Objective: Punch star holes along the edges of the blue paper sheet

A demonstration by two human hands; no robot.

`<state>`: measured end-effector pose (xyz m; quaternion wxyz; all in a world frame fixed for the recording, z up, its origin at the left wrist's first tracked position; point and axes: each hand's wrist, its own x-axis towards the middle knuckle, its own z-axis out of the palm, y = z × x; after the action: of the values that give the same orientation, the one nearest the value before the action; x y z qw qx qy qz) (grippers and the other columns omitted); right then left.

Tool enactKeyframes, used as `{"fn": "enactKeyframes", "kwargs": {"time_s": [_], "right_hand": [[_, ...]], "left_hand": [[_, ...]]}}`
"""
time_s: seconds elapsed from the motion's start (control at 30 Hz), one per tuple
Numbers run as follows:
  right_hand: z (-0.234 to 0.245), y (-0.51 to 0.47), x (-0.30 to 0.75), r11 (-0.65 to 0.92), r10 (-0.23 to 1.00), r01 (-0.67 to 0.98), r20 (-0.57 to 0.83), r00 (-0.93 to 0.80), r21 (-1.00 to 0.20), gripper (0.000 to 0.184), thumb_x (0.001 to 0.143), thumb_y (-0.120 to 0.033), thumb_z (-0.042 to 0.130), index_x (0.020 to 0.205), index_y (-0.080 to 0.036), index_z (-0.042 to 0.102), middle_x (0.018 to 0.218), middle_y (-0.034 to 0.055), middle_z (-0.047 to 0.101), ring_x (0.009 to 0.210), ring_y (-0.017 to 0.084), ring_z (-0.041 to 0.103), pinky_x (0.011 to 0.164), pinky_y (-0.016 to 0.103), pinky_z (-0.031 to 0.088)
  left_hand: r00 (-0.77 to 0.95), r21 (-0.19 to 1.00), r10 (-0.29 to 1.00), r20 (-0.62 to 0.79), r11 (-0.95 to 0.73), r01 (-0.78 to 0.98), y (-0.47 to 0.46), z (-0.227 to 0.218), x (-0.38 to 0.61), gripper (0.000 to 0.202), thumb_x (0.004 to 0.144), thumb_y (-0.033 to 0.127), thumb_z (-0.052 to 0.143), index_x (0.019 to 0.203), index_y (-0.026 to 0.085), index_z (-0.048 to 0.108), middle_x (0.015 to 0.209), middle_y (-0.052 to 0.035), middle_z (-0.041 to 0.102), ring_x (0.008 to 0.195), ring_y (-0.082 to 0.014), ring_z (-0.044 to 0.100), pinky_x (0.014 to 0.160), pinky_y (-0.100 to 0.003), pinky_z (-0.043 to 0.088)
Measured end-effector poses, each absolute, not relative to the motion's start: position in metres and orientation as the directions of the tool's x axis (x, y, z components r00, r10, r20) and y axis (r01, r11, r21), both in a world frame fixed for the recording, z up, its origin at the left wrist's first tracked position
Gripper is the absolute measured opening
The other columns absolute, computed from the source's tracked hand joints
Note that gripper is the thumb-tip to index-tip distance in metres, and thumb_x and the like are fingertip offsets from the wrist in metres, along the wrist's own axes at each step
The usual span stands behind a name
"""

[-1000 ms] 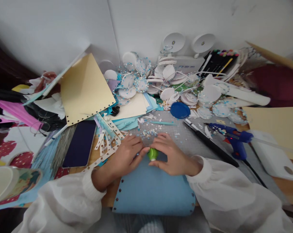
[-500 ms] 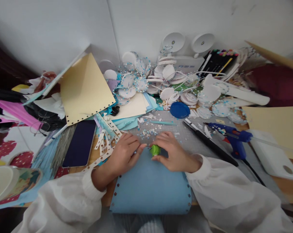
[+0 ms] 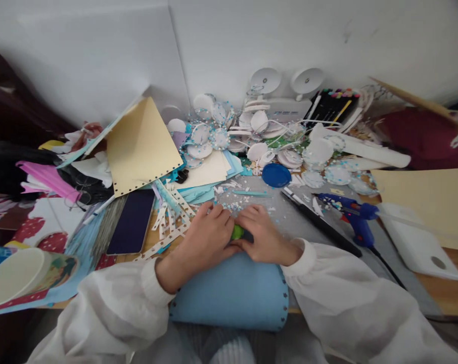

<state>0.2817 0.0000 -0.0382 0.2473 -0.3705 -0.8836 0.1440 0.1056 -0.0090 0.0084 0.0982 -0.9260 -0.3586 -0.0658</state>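
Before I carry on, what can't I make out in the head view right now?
In the head view:
- Green tool: largely hidden by the left hand and right hand.
- Blue sheet: its far edge is covered by both hands.
- White box: its lettering is too small and blurred to read.
- Yellow sheet on the right: cut off by the picture's right edge.

Paper-craft workspace: cluttered wooden table against a pale wall. Evidence: blue glue gun on a grey mat, marker pens, star-punched strips, scattered paper bits, a heap of white discs. Phone and patterned cup read as personal desk, not factory line. Home or small studio: can't tell.
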Motion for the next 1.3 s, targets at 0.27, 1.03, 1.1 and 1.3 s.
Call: {"fn": "enactKeyframes", "kwargs": {"time_s": [0.27, 1.03, 1.1, 1.3], "right_hand": [[-0.043, 0.001, 0.285, 0.715, 0.698, 0.561, 0.376, -0.609, -0.417, 0.013, 0.072, -0.021, 0.062, 0.075, -0.019, 0.05, 0.075, 0.005, 0.057, 0.079, 0.023, 0.052, 0.084, 0.041, 0.035], [-0.041, 0.0, 0.281, 0.709, 0.701, 0.547, 0.359, -0.617, -0.444, 0.013, 0.073, -0.019, 0.063, 0.08, -0.018, 0.052, 0.081, 0.0058, 0.059, 0.084, 0.024, 0.053, 0.092, 0.042, 0.033], [-0.04, -0.001, 0.282, 0.717, 0.693, 0.541, 0.366, -0.621, -0.44, 0.013, 0.075, -0.02, 0.063, 0.082, -0.018, 0.052, 0.083, 0.0063, 0.06, 0.085, 0.024, 0.053, 0.092, 0.041, 0.033], [-0.037, -0.001, 0.285, 0.698, 0.711, 0.549, 0.36, -0.604, -0.459, 0.021, 0.077, -0.027, 0.067, 0.091, -0.016, 0.056, 0.088, 0.0074, 0.062, 0.089, 0.025, 0.054, 0.087, 0.041, 0.033]], "left_hand": [[0.816, -0.153, 0.571, 0.09, -0.801, 0.578, 0.003, 0.009, 0.107, 0.044, 0.081, 0.053, 0.058, 0.081, 0.01, 0.065, 0.079, -0.0096, 0.063, 0.084, -0.027, 0.054, 0.079, -0.044, 0.036], [0.809, -0.105, 0.583, 0.078, -0.802, 0.588, 0.01, 0.011, 0.102, 0.055, 0.076, 0.066, 0.059, 0.083, 0.011, 0.064, 0.082, -0.0085, 0.064, 0.085, -0.0259, 0.057, 0.082, -0.041, 0.036], [0.808, -0.106, 0.587, 0.056, -0.801, 0.589, 0.011, 0.014, 0.101, 0.056, 0.074, 0.067, 0.059, 0.082, 0.012, 0.064, 0.082, -0.0084, 0.064, 0.084, -0.0259, 0.057, 0.081, -0.041, 0.036], [0.799, -0.087, 0.597, -0.066, -0.801, 0.592, 0.015, 0.019, 0.097, 0.033, 0.08, 0.049, 0.064, 0.076, 0.016, 0.066, 0.074, -0.0059, 0.065, 0.08, -0.0243, 0.058, 0.075, -0.039, 0.034]]}}
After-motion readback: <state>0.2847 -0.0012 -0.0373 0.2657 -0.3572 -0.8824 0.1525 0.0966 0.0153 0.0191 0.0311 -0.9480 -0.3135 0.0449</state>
